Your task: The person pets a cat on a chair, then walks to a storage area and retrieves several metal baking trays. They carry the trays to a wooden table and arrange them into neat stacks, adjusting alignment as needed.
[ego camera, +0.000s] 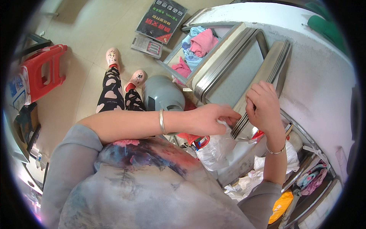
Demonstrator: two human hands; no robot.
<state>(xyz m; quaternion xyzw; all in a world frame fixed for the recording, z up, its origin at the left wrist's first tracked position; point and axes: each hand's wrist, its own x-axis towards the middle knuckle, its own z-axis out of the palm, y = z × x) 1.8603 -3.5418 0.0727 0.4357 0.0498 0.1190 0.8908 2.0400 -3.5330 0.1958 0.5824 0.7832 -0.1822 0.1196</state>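
Note:
A stack of thin metal trays (267, 67) stands on edge before me, tilted. My right hand (263, 106) is curled over its near right edge. My left hand (217, 118) reaches across from the left, with its fingertips at the lower left corner of the stack. The inner fingers are blurred, so whether they grip it cannot be told. To the left of this stack, a second set of nested metal trays (226, 63) with rounded corners leans, showing a pale grey flat face. Each wrist bears a silver-coloured bangle.
A drawer (168, 68) with pink and blue cloths stands beyond. A grey gas cylinder (164, 93) is near my feet in pink clogs (134, 78). White plastic bags (217, 151) lie below my hands. A red plastic stool (43, 74) is at left, a printed sign board (161, 21) behind.

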